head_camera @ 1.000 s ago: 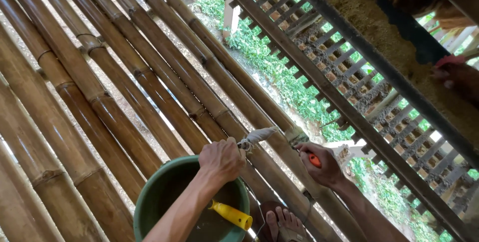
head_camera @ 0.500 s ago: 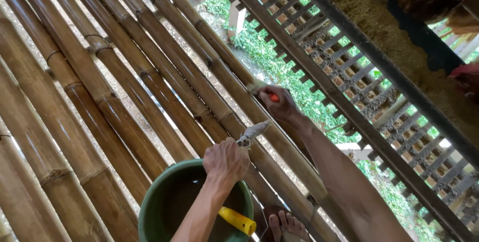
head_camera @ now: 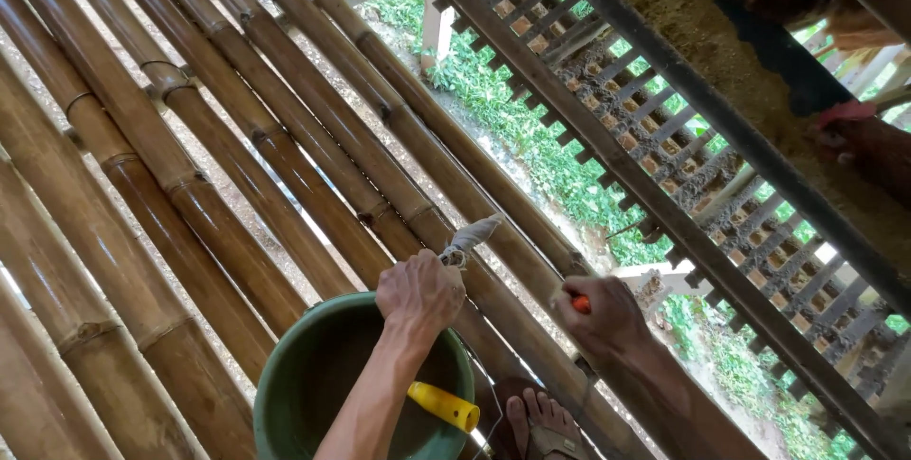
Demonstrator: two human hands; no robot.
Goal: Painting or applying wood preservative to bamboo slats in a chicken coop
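Observation:
My left hand (head_camera: pixel 418 295) is closed around a grey-white brush (head_camera: pixel 471 236), whose frayed tip points up and right over a bamboo pole (head_camera: pixel 313 194). The hand hovers above the far rim of a green bucket (head_camera: pixel 283 375). A yellow handle (head_camera: pixel 444 406) lies inside the bucket. To the right, my right hand (head_camera: pixel 607 316) grips a small orange-handled tool (head_camera: pixel 580 303) and rests against the neighbouring bamboo pole; the tool's working end is hidden by my fingers.
Glossy brown bamboo poles run diagonally across the floor with gaps between them. My sandalled foot (head_camera: pixel 539 425) stands beside the bucket. A dirty wooden lattice (head_camera: pixel 664 138) runs along the right, with grass (head_camera: pixel 531 147) below it and brown hens (head_camera: pixel 864 152) beyond.
My right hand reached up along the bamboo half a second ago and has come back down beside the left. The left hand with the brush has hardly moved.

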